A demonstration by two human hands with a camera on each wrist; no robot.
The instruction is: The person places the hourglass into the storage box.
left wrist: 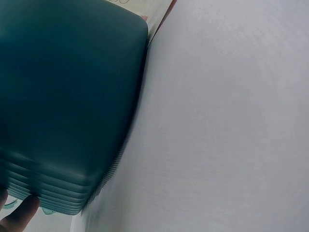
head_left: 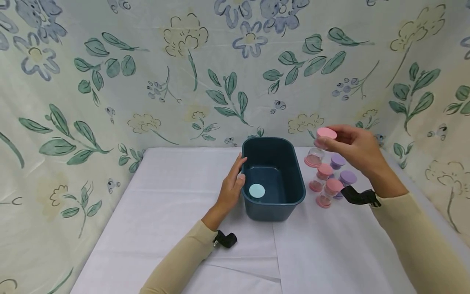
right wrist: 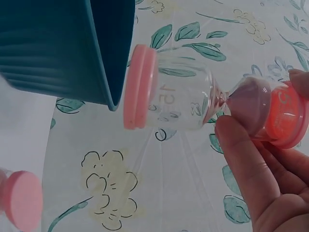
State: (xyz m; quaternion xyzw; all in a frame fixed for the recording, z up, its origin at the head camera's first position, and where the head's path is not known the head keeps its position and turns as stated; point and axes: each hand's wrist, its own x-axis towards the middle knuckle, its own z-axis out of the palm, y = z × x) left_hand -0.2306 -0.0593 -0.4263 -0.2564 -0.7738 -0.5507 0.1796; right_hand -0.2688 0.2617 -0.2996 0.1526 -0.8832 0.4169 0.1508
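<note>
A dark teal plastic bin (head_left: pixel 273 179) stands on the white table (head_left: pixel 165 212), with a light blue disc (head_left: pixel 257 190) lying inside it. My left hand (head_left: pixel 231 185) rests flat against the bin's left wall (left wrist: pixel 67 101), fingers straight. To the right of the bin, my right hand (head_left: pixel 352 145) pinches a pink-capped sand timer (head_left: pixel 320 148) by its upper end and holds it lifted above the table. In the right wrist view the sand timer (right wrist: pixel 207 104) has clear glass bulbs and pink sand at the end that my fingers (right wrist: pixel 241 154) pinch.
Several more sand timers stand right of the bin, some pink (head_left: pixel 324 185), some purple (head_left: pixel 346 178). A floral cloth (head_left: pixel 183 81) walls in the table at the back and both sides. A further pink timer (right wrist: pixel 19 200) shows at the right wrist view's lower left.
</note>
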